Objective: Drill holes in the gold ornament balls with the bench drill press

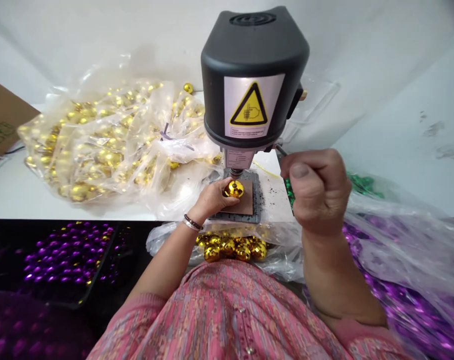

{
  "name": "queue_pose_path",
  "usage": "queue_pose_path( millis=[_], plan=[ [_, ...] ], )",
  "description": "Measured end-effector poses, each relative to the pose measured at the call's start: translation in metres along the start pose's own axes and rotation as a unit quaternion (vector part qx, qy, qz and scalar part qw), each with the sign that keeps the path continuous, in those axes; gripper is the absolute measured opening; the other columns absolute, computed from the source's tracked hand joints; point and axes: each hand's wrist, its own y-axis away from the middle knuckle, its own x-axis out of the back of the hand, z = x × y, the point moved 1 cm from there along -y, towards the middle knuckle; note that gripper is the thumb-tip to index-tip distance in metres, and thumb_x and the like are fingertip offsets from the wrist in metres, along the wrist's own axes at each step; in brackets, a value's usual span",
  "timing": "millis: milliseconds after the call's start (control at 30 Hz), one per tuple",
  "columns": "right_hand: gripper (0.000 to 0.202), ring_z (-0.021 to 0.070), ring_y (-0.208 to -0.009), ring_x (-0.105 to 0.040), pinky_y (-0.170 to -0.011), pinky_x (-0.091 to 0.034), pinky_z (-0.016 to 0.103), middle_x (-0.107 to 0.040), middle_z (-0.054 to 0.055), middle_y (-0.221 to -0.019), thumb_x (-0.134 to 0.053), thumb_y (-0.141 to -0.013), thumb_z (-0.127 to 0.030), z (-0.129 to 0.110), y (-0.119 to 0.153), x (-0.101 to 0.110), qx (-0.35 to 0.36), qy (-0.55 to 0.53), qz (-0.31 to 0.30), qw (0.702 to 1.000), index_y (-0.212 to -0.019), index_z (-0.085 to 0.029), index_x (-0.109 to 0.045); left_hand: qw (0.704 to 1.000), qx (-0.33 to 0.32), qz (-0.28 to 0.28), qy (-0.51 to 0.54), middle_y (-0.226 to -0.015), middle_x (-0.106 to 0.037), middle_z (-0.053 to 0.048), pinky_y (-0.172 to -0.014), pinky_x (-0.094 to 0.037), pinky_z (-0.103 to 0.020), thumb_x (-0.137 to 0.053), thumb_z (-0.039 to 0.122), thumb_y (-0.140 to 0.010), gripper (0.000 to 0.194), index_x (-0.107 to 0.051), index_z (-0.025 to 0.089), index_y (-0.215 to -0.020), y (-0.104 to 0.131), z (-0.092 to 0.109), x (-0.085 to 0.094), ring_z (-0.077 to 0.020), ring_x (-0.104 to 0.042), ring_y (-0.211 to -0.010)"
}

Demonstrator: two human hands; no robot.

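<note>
My left hand (213, 198) pinches a shiny gold faceted ball (235, 189) between thumb and fingers. The ball sits on a brown board (245, 204) over the grey base (256, 218) of a small black drill press (255, 55). The drill chuck (236, 173) is right above the ball; whether the bit has entered it I cannot tell. Raised at the right of the machine, my right hand (319, 190) is closed around the end of its feed lever (281, 150), most of which the fingers hide.
Clear bags of gold balls (109, 157) cover the white table's left side. More gold faceted balls (227, 246) lie in plastic before my body. Purple balls (67, 255) fill a low black tray; bagged purple ones (410, 310) and green ones (365, 184) are at right. A cardboard box (4, 122) stands left.
</note>
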Motion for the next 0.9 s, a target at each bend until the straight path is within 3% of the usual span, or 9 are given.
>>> queue_pose_path(
  millis=[267,500,700,900],
  plan=[
    [0.013,0.0071,-0.064,-0.054,-0.064,-0.046,0.024,-0.063,-0.003,-0.076,-0.057,-0.096,-0.032,0.009,0.008,0.000,0.036,0.025,-0.008,0.999,-0.089,-0.025,-0.065,1.000,0.027,-0.006,-0.001,-0.105,-0.078,-0.004,-0.080,-0.055,-0.030,-0.080,0.032,-0.075,0.059,-0.068,0.020,-0.131,0.000,0.000,0.001,-0.0230,-0.071,-0.093],
    [0.011,0.0114,-0.071,-0.060,-0.067,-0.050,0.028,-0.066,0.000,-0.080,-0.054,-0.096,-0.031,0.015,0.016,-0.006,0.052,-0.002,0.007,0.999,-0.091,-0.025,-0.063,1.000,-0.002,-0.009,0.024,-0.104,-0.077,-0.002,-0.084,-0.054,-0.031,-0.078,0.031,-0.075,0.045,-0.071,0.021,-0.118,0.000,-0.001,0.001,-0.0222,-0.070,-0.093],
    [0.005,0.0096,-0.073,-0.061,-0.071,-0.049,0.027,-0.062,-0.002,-0.077,-0.054,-0.093,-0.022,0.021,0.019,-0.013,0.097,-0.025,0.035,0.994,-0.093,-0.023,-0.059,0.999,0.001,-0.009,0.036,-0.106,-0.077,-0.002,-0.086,-0.054,-0.032,-0.078,0.031,-0.076,0.048,-0.069,0.021,-0.122,0.001,-0.005,-0.002,-0.0225,-0.070,-0.094],
    [0.004,0.0112,-0.070,-0.059,-0.068,-0.048,0.029,-0.059,-0.002,-0.074,-0.053,-0.093,-0.023,0.027,0.023,-0.017,0.112,-0.021,0.057,0.992,-0.092,-0.023,-0.057,0.999,0.002,-0.013,0.036,-0.107,-0.077,-0.003,-0.085,-0.054,-0.032,-0.077,0.031,-0.075,0.046,-0.069,0.021,-0.120,0.001,-0.004,-0.002,-0.0232,-0.070,-0.095]
  ],
)
